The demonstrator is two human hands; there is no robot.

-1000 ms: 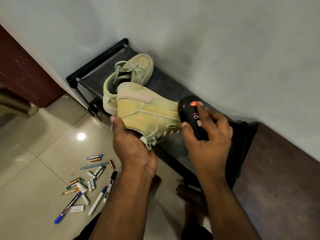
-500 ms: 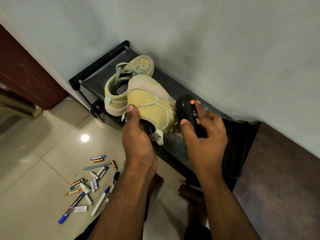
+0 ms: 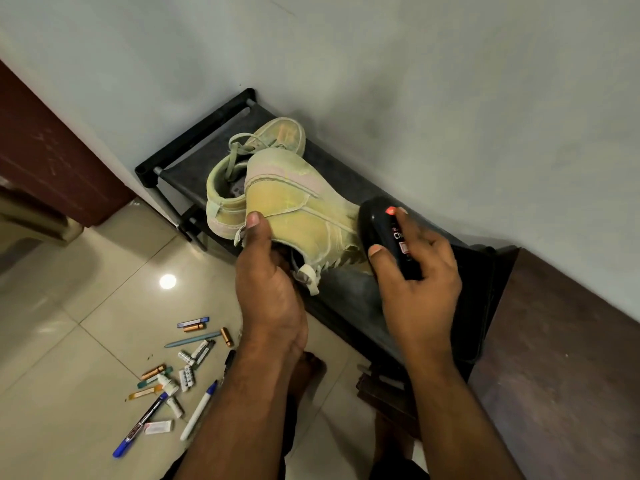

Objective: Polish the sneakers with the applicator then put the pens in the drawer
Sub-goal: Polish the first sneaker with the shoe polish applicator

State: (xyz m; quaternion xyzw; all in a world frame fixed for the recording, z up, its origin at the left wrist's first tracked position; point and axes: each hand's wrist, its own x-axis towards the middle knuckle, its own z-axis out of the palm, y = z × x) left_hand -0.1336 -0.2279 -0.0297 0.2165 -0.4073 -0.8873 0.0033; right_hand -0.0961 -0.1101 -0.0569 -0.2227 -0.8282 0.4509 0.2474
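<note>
Gripping the raised sneaker (image 3: 301, 216) at its collar, my left hand (image 3: 268, 282) has its thumb laid on the outer side of the heel and its fingers tucked inside the opening. The shoe is tilted on its side above the rack, sole facing the wall, toe pointing right. My right hand (image 3: 417, 289) is curled round the black applicator (image 3: 384, 237): thumb on the near side, index finger stretched along the top by a red mark, other fingers wrapped behind. The applicator's rounded end touches the sneaker's side near the toe.

The second sneaker (image 3: 242, 181) rests on the black shoe rack (image 3: 194, 157), just behind the raised one, its opening up and its laces loose. The rack stands against the pale wall (image 3: 381, 64).

On the tiled floor (image 3: 69, 358), left of my left forearm, the pens (image 3: 173, 382) lie scattered, well apart from the rack: a blue-capped pen, a white marker, a teal pen, several short orange and white pieces. A dark brown door (image 3: 52, 150) stands at the far left. A dark wooden surface (image 3: 561, 375) adjoins the rack on the right.
</note>
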